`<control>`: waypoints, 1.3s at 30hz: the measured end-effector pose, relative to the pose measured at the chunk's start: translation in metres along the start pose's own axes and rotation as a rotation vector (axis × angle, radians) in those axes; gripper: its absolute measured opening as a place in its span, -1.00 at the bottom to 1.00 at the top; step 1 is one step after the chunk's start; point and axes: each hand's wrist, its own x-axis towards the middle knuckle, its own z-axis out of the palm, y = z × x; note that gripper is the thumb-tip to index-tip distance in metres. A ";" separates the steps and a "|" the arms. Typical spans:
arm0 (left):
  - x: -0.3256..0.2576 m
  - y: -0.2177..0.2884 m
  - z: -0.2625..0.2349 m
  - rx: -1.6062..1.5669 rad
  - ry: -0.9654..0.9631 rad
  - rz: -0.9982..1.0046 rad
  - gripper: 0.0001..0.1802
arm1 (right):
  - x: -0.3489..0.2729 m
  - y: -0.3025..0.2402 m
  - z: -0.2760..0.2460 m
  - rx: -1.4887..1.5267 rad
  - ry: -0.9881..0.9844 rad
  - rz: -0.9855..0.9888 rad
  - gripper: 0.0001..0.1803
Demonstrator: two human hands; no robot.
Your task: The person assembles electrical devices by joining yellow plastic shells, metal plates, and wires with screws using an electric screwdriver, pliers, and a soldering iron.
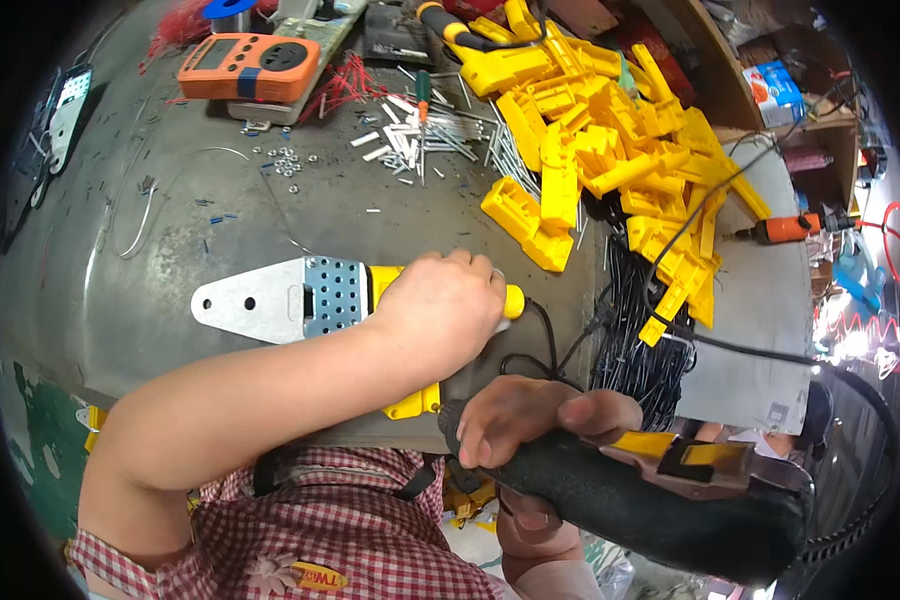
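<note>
My left hand (440, 305) is closed over the yellow handle of a tool (380, 285) lying on the bench. A flat silver plate (250, 300) with two round holes and a perforated metal sleeve (333, 295) extend from the tool's left end; a black cord leaves its right end. My right hand (530, 410) grips a black corded electric screwdriver (660, 505), tilted, its front end toward the yellow tool. Its tip and any contact are hidden. Below my left wrist, a yellow plastic part (413, 403) shows at the bench edge.
Yellow plastic housings (610, 140) are heaped at the back right, beside bundled black cords (640, 350). An orange multimeter (250, 68), a green-handled screwdriver (423, 95), white sleeves (400, 135) and small nuts (288, 162) lie farther back. The driver's cable (750, 350) crosses the right side.
</note>
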 end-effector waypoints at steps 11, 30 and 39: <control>-0.067 -0.032 -0.053 -0.072 -0.237 -0.041 -0.18 | 0.008 0.007 0.007 0.013 -0.047 0.052 -0.61; -0.092 -0.051 -0.049 -0.049 -0.163 0.104 -0.30 | 0.007 0.008 0.014 -0.149 -0.288 0.001 -0.37; -0.097 -0.032 -0.037 -0.013 -0.039 -0.080 -0.19 | 0.010 0.016 0.014 -0.059 -0.278 0.002 -0.39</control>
